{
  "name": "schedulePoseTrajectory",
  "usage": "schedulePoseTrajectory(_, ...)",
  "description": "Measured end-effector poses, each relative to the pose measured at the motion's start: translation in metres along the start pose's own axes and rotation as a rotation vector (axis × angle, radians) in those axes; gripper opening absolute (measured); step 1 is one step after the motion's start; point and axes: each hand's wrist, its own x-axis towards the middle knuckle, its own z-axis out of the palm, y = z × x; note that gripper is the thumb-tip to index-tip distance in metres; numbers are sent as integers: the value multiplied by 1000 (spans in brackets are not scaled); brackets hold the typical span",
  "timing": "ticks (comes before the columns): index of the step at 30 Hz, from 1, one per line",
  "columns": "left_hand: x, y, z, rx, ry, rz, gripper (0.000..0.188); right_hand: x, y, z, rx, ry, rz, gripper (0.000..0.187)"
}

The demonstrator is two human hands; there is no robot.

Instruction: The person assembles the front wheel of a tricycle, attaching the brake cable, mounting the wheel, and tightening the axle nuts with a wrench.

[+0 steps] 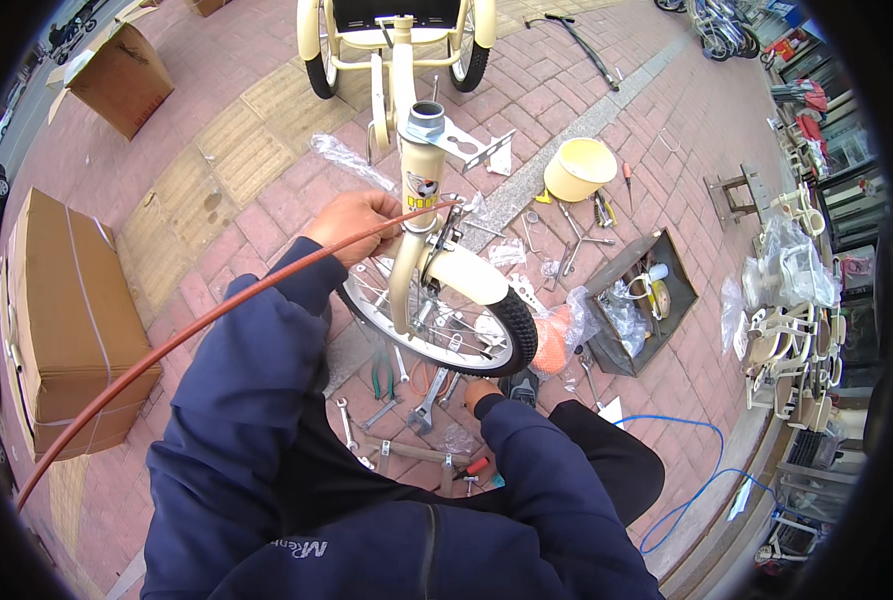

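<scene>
A cream tricycle frame [422,165] stands in front of me with its front wheel [511,335] turned to the right. My left hand [358,226] is closed at the left side of the steering tube, near the fork top; its fingertips are partly hidden behind the frame. Across that hand runs a reddish-brown cable [216,312], from the lower left to the brake fittings above the front mudguard [463,272]. My right hand [479,389] is low by the tyre's bottom edge, above the tools; its fingers cannot be made out. An adjustable wrench [428,404] lies beside it.
Pliers [382,372], an open-ended wrench [345,424] and other tools lie on the brick paving. A metal box [641,305] of plastic-wrapped parts and a yellow bucket [579,170] stand right. A large carton [76,325] stands left; a blue hose [701,425] curves at lower right.
</scene>
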Motion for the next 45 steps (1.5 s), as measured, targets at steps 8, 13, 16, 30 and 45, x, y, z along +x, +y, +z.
schedulePoseTrajectory(8, -54, 17, 16, 712, -244, 243, 25, -128, -89, -184, -182, -15, -398, 21)
schedulePoseTrajectory(13, -93, 14, 68, 571, -616, 626, 33, -224, -76, -314, 828, 13, -357, 14)
schedulePoseTrajectory(16, -99, 15, 90, 526, -539, 628, 25, -233, -70, -337, 1020, 151, -290, 34)
schedulePoseTrajectory(30, -60, 20, 38, 583, 233, 345, 31, -182, -92, -330, 687, 804, -326, 35)
schedulePoseTrajectory(45, -34, 8, 33, 673, 198, 378, 29, -158, -92, -343, 537, 889, -485, 33)
